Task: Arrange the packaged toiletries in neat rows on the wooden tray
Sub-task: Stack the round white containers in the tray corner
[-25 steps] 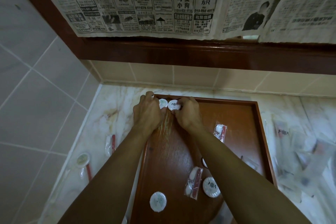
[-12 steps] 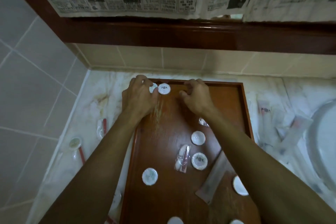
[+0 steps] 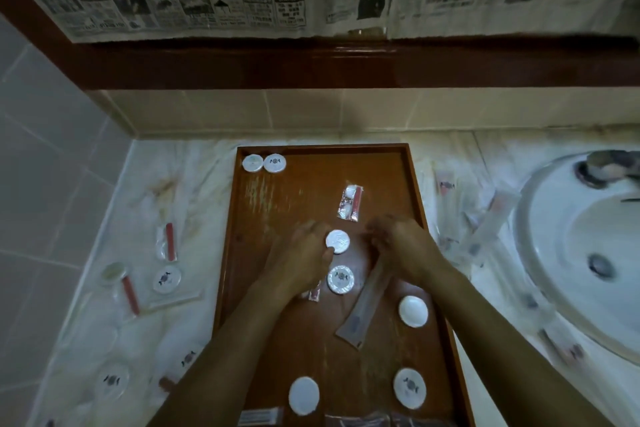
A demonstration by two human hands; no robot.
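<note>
On the left, on the bench, some packets lie off the wooden tray; they could get forgotten. Two round soaps sit side by side in the far left corner of the tray, the start of a row. In the middle, the left hand touches a round soap with its fingertips, but I cannot tell if it grips it. The right hand is blurry with curled fingers just above a long packet; I cannot tell if it holds it. Both hands are close, so they could bump and knock the soap crooked or slide it off.
</note>
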